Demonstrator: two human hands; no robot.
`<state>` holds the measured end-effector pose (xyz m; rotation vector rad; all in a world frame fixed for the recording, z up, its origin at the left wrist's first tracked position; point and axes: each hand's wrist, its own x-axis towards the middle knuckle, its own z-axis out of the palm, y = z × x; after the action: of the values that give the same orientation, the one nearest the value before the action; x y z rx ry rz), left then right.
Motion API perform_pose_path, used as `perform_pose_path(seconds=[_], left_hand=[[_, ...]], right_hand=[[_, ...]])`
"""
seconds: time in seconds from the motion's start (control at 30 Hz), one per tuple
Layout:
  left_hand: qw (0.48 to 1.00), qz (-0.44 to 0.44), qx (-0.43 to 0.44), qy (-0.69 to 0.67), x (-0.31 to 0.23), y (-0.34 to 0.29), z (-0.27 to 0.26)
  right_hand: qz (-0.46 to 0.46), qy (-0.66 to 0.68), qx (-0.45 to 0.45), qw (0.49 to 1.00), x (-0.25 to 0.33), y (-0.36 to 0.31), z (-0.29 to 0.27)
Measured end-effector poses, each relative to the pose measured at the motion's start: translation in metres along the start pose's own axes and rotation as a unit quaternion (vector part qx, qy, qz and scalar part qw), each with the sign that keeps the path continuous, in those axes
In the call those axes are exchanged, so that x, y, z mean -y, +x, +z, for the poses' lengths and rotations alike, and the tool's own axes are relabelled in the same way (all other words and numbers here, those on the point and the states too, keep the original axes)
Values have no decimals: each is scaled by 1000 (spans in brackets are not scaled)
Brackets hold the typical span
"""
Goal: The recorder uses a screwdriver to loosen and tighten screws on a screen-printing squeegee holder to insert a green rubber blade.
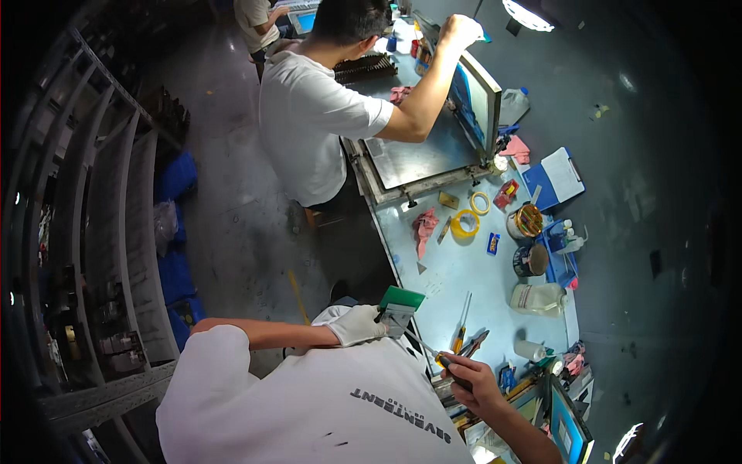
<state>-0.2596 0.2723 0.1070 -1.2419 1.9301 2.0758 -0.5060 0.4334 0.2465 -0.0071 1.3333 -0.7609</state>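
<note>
The biggest thing is the long pale bench [456, 286], which runs beside the person. At its far part stands a co-worker in a white shirt [309, 127], with one arm lifted to the top of a tilted rectangular frame [483, 89]. This frame stands up at the edge of a flat, shiny metal plate [417, 161]. Nearer along the bench's right side lie a blue clipboard [547, 201] with white paper and a translucent plastic bottle [539, 299] on its side.

Close to the body, the right hand [475, 383] is bare, its fingers closed around the handle of a yellow-and-black screwdriver [441, 360]. The left hand [361, 325], in a white glove, is closed on a green flat piece with a grey plate [401, 298], held in front of the chest. The screwdriver's shaft points at the grey plate; whether the tip touches, I cannot tell. Another screwdriver with orange handle [459, 339] lies on the bench, and farther away, a smaller yellow tape roll [456, 225].
</note>
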Motion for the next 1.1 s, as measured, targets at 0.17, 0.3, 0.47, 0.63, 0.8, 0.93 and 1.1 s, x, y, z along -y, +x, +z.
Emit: perform_pose_path(seconds=[0.17,0.3,0.47,0.63,0.8,0.93,1.1], left_hand=[[1000,-7,-2,-2,8,-1,0],[999,-3,-13,29,9,-1,-5],[1000,-30,-7,-2,-2,-13,-1],[999,-36,-6,3,-8,-13,-3],[1000,-27,-5,-10,5,-12,0],[998,-57,20,-10,-21,-19,-10],[995,-57,32,-77,-12,-21,-6]], right_hand=[[2,-31,-11,999,-4,0,3],[-10,-78,2,997,4,3,7],[-40,-139,8,989,-3,-2,5],[-94,-238,1,967,-5,5,0],[-359,-555,5,750,-7,2,8],[-362,-670,8,647,-2,-5,10],[-98,-312,0,945,2,-14,21]])
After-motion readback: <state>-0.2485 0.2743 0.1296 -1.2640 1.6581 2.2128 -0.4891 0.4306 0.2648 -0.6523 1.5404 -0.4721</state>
